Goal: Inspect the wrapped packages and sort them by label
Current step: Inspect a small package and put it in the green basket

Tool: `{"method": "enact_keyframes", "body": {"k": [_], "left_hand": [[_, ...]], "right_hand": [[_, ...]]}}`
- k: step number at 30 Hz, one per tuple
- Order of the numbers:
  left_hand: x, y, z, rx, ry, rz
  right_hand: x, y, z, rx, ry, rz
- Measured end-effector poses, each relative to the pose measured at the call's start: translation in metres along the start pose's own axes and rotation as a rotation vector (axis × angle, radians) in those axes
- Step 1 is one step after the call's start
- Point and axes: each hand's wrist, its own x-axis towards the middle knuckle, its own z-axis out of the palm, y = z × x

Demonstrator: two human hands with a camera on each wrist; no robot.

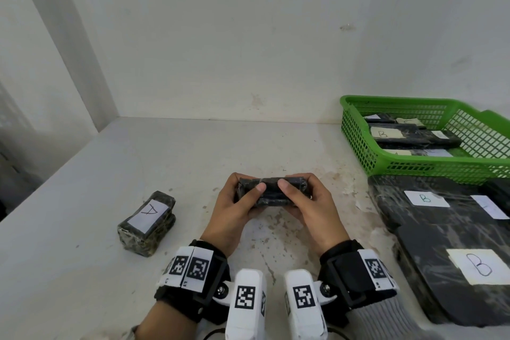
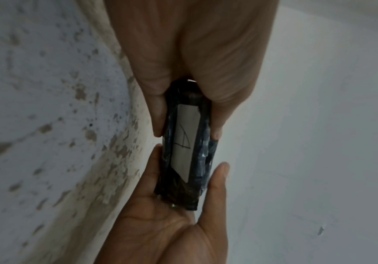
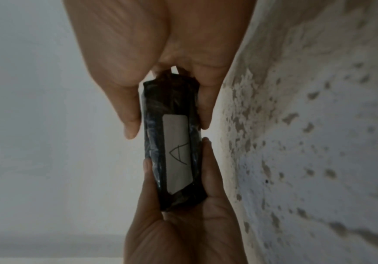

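A small black wrapped package (image 1: pixel 271 193) hangs just above the table, gripped at its ends by my left hand (image 1: pixel 247 186) and my right hand (image 1: pixel 296 183), thumbs on top. The head view hides its label. In the left wrist view the package (image 2: pixel 202 151) shows a white label (image 2: pixel 185 141) marked A on its far face; the right wrist view shows the same label (image 3: pixel 176 151). Another black package (image 1: pixel 147 222) labelled A lies on the table to the left. Flat black packages (image 1: pixel 441 229) labelled B lie at the right.
A green plastic basket (image 1: pixel 358 130) at the back right holds several black labelled packages, one marked B. The white table (image 1: pixel 193 152) is stained near my hands. A white wall stands behind, with a corner column at the left.
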Motion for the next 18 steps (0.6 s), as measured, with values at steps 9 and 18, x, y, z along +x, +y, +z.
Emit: {"method": "enact_keyframes", "body": {"k": [9, 18], "left_hand": [[0.0033, -0.0026, -0.0035, -0.107, -0.039, 0.051], [0.0040, -0.0015, -0.0039, -0.148, 0.008, 0.091]], "right_hand": [[0.0007, -0.0012, -0.0007, 0.080, -0.035, 0.011], [0.0000, -0.0024, -0.0037, 0.176, -0.089, 0.025]]}}
